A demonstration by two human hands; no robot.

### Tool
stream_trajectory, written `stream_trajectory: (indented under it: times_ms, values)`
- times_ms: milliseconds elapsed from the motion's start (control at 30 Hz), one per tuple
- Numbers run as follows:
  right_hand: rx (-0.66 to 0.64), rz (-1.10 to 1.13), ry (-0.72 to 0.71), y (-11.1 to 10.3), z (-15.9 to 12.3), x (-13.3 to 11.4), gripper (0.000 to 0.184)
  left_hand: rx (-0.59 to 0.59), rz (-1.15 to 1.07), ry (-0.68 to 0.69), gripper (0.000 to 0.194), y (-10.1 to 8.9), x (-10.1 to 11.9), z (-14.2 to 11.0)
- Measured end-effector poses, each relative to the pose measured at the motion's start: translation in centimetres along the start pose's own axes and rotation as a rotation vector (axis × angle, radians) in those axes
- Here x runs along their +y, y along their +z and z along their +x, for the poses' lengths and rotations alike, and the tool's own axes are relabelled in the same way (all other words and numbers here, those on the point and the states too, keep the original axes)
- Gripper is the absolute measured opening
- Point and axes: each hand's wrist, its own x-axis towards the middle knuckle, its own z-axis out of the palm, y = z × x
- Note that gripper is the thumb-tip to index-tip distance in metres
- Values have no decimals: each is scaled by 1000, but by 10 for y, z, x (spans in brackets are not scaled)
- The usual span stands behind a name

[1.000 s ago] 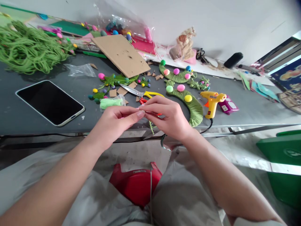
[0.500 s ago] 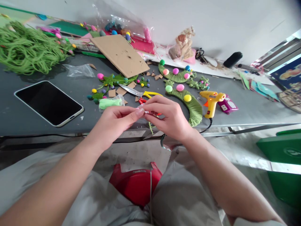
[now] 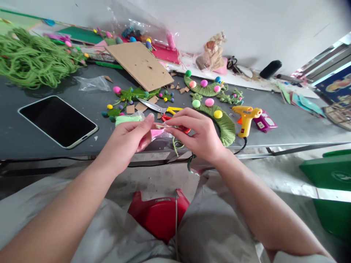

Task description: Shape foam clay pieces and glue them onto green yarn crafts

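My left hand [image 3: 130, 140] is closed, thumb and fingertips pinched together at one end of a small, thin pale piece [image 3: 161, 126]. At its other end, the fingertips of my right hand [image 3: 199, 133] are closed on it. What the piece is made of cannot be made out. Just beneath it, a pink lump in clear plastic [image 3: 159, 134] shows between the hands; whether it is held or lying there is unclear. Scissors with yellow and red handles [image 3: 156, 106] lie behind my fingers. A light green lump in a clear bag [image 3: 127, 118] is partly hidden behind my left hand.
Green yarn-wrapped curves [image 3: 226, 126] with coloured balls lie beyond my right hand. A yellow glue gun [image 3: 246, 118] stands beside a purple packet [image 3: 265, 121]. At left are a phone [image 3: 57, 122] and green yarn [image 3: 33, 60]. Cardboard [image 3: 141, 65] lies at the back.
My left hand has drawn slightly left, away from the right fingertips. The pale piece and the pink lump in plastic now show between the hands.
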Motion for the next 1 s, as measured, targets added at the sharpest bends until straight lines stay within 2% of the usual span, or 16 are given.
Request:
stream_trajectory:
  times_ms: [67, 167, 267, 367, 633, 867, 933, 1000]
  values:
    - [-19, 4, -9, 2, -1, 1, 19, -70, -11, -16, 63, 0, -1, 0]
    - [-57, -7, -47, 5, -2, 2, 17, -132, -3, -27, 49, 2, -3, -2]
    - [-60, -28, -79, 7, -3, 2, 17, -94, 36, -33, 31, 4, -3, -3]
    - [-61, -32, -73, 7, -2, 2, 17, -44, 48, -5, 29, 5, -3, -3]
    - [-83, -23, 1, 4, -2, 0, 14, -2, 7, -5, 20, 4, -4, -2]
    - [-63, -26, 6, 0, -1, 0, 15, 76, 29, -2, 27, 5, -3, 0]
    - [-39, -20, 12, -1, 0, 2, 16, 75, 46, 6, 38, 4, -2, 1]
    - [-16, -10, 23, -2, 0, 3, 16, 29, 58, 14, 58, 2, -1, 1]
